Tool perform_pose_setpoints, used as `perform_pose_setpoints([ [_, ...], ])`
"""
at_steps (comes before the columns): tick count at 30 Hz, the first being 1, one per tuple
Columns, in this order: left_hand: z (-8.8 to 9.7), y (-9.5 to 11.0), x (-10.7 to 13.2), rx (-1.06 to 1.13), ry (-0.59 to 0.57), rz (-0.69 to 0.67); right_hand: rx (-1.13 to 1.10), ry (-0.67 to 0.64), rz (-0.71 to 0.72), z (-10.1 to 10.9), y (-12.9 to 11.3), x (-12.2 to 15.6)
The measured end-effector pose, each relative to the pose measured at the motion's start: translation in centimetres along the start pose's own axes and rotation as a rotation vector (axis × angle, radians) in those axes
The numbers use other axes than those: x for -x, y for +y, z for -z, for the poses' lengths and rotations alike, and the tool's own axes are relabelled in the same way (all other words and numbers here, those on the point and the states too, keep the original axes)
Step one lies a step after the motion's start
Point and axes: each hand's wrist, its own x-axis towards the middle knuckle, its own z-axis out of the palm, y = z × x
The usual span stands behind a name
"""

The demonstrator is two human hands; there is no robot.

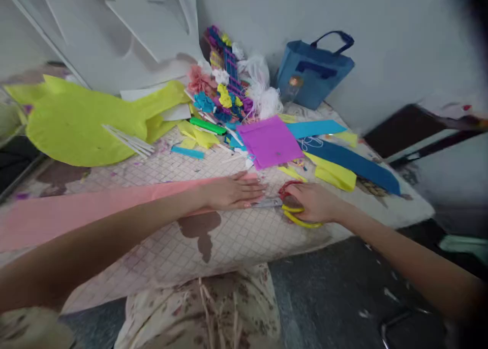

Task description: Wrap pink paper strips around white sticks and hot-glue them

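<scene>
A long pink paper strip lies across the mattress from the left edge to the middle. My left hand rests flat on its right end, fingers stretched out. Just right of it, my right hand is closed around the yellow and red handles of a pair of scissors. The metal blades point left toward the end of the pink strip, close to my left fingertips.
A patterned mattress bears a large yellow-green sheet, a purple square, blue and yellow strips, a green marker and a pile of coloured paper flowers. A blue bag stands against the wall.
</scene>
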Motion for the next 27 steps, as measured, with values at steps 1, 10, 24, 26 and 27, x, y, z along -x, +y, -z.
perform_pose_setpoints([
  [1,0.0,0.0,0.0,0.004,-0.001,0.002,0.004,-0.002,0.003,0.0,0.0,0.1],
  [10,-0.2,-0.1,-0.1,0.030,0.000,0.007,0.113,-0.015,-0.033,-0.4,0.1,0.5],
  [24,0.6,-0.3,0.4,0.145,0.070,0.068,-0.016,0.033,-0.042,0.1,-0.4,0.9],
  [26,1.1,-0.4,1.0,0.122,0.069,0.083,-0.025,0.028,-0.038,0.1,-0.5,0.9],
  [27,1.2,-0.5,1.4,0.107,0.062,0.091,-0.030,0.027,-0.037,0.1,-0.6,0.9],
])
